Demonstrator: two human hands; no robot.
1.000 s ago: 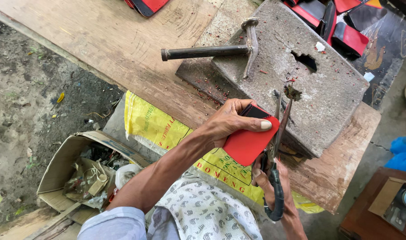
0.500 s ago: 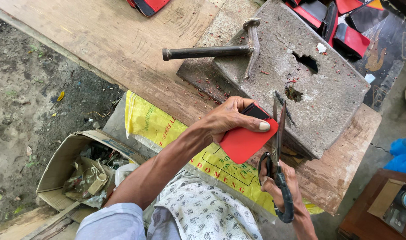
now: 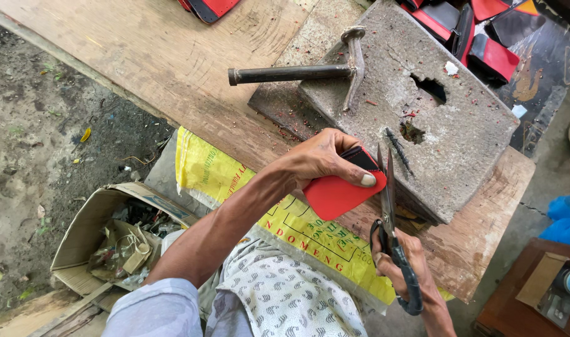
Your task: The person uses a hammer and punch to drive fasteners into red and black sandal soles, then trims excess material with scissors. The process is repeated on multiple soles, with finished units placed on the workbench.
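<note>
My left hand [image 3: 322, 159] pinches a red, rounded piece of sheet material [image 3: 338, 195] with a black backing, thumb on top near its right edge. My right hand [image 3: 403, 265] grips the black handles of a pair of scissors [image 3: 388, 206]. The blades point up and away, nearly closed, right beside the red piece's right edge. Both hands hover over the near edge of a wooden workbench [image 3: 166, 56].
A hammer [image 3: 316, 72] lies across a grey stone slab [image 3: 434, 118] with two holes in it. Red and black cut pieces [image 3: 478, 34] are piled at the far right. A yellow sack [image 3: 297, 231] covers my lap. A cardboard box of scraps [image 3: 119, 240] sits on the dirt floor.
The scissors have shifted from tilted right to nearly upright along the red piece's right edge, and the blades have drawn together. My left hand holds the piece in about the same place.
</note>
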